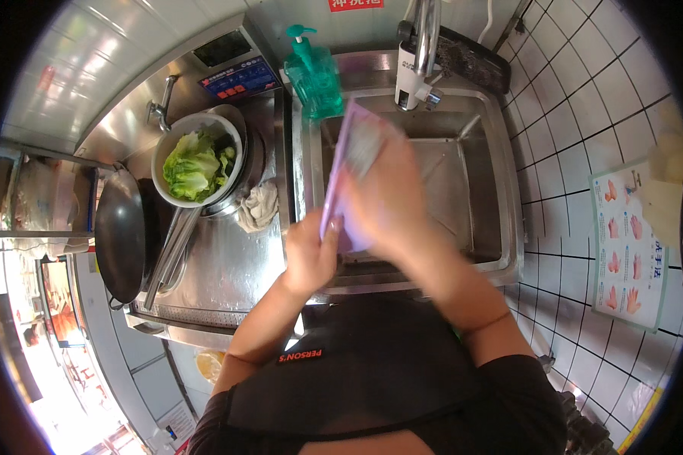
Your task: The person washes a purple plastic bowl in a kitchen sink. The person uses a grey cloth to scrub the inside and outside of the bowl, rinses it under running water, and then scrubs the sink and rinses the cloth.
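Observation:
Over the sink's left side, my left hand (312,250) grips the lower near edge of a thin purple plastic board or tray (337,170). The purple piece is held tilted up, nearly edge-on to me. My right hand (390,187) is motion-blurred against its right-hand face. A greyish streaked patch (364,148) shows by the right fingers; blur hides whether it is a scourer in the hand or part of the surface. Below is the stainless steel sink (492,227), with the faucet (427,40) at its far side.
A green pump bottle (314,79) stands at the sink's far left corner. Left on the steel stove counter (233,267) are a white bowl of lettuce (196,165), a crumpled cloth (260,207) and a wok (119,227). A tiled wall (575,114) bounds the right.

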The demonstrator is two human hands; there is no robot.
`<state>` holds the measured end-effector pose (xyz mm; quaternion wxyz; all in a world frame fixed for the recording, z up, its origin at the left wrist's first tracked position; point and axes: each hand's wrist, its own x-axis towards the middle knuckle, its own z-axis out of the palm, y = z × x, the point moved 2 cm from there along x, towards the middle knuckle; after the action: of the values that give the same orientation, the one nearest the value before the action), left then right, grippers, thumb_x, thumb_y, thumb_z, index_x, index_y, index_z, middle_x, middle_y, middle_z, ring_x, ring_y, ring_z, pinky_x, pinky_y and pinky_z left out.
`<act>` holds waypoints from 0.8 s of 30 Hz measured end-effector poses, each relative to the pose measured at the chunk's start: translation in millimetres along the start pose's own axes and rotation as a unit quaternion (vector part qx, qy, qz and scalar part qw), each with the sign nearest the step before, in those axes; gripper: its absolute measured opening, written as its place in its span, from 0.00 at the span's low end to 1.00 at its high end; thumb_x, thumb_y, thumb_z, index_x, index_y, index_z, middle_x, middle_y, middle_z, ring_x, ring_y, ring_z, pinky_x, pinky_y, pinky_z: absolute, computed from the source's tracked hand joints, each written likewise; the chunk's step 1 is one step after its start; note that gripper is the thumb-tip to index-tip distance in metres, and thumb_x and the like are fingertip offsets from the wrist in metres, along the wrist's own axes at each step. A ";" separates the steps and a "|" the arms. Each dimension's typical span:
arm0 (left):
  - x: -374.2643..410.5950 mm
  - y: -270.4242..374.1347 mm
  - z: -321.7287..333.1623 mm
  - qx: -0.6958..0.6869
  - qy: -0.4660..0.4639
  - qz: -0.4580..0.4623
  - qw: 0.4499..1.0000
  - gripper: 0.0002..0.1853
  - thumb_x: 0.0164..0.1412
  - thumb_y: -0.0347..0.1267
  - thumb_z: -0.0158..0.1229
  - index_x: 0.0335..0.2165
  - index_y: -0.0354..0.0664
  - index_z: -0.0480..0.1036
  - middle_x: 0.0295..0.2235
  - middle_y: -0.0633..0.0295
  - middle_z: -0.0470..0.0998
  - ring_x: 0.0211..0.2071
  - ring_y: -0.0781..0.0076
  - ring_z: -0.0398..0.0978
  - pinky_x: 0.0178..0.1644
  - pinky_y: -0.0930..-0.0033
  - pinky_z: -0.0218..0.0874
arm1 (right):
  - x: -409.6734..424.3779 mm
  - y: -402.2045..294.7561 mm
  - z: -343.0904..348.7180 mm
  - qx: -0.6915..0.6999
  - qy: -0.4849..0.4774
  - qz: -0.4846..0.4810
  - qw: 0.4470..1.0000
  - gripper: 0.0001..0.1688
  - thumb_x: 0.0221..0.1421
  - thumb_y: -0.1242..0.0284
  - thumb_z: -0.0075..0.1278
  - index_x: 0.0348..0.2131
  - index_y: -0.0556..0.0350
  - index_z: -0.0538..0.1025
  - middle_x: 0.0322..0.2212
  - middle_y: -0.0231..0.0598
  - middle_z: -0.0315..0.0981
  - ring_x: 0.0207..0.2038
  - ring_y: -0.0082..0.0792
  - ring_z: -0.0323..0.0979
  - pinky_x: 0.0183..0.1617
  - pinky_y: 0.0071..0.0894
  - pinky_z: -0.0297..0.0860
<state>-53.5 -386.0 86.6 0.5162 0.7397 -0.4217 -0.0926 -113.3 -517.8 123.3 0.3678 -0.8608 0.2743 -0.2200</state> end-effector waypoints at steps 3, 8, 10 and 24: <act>7.4 -10.9 8.9 -0.152 0.050 -0.003 0.987 0.05 0.57 0.27 0.50 0.28 0.34 0.69 0.16 0.55 0.70 0.17 0.67 0.70 0.22 0.68 0.61 | -28.3 -6.9 16.1 -0.104 0.067 -0.173 0.977 0.37 0.50 0.63 0.46 0.55 0.65 0.57 0.54 0.58 0.51 0.59 0.55 0.48 0.62 0.56 0.40; -14.2 1.9 -26.6 -0.110 -0.037 0.005 0.993 0.08 0.59 0.29 0.49 0.35 0.35 0.70 0.18 0.64 0.72 0.20 0.73 0.71 0.23 0.70 0.62 | 47.5 75.4 -9.7 0.224 -0.053 0.069 0.971 0.32 0.56 0.53 0.41 0.48 0.64 0.66 0.45 0.50 0.66 0.48 0.37 0.64 0.54 0.35 0.59; -8.8 -5.1 -32.2 -0.277 0.038 -0.046 0.959 0.13 0.60 0.32 0.50 0.38 0.32 0.69 0.26 0.59 0.74 0.27 0.71 0.73 0.29 0.70 0.64 | 45.4 105.5 -3.9 0.433 -0.035 0.209 0.876 0.33 0.58 0.50 0.38 0.46 0.64 0.68 0.43 0.47 0.68 0.45 0.32 0.67 0.51 0.31 0.61; 21.3 -30.0 -32.2 -0.439 0.112 -0.171 0.875 0.17 0.63 0.33 0.42 0.44 0.30 0.64 0.39 0.51 0.72 0.39 0.64 0.72 0.45 0.66 0.63 | -14.8 4.1 8.6 0.026 0.021 -0.263 0.964 0.27 0.51 0.70 0.45 0.52 0.52 0.66 0.59 0.45 0.49 0.61 0.54 0.46 0.61 0.57 0.45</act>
<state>-5.8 -375.9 82.2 0.8077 0.5028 -0.1438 -0.2723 -120.7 -506.4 112.1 0.3138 -0.8877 0.0405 -0.3345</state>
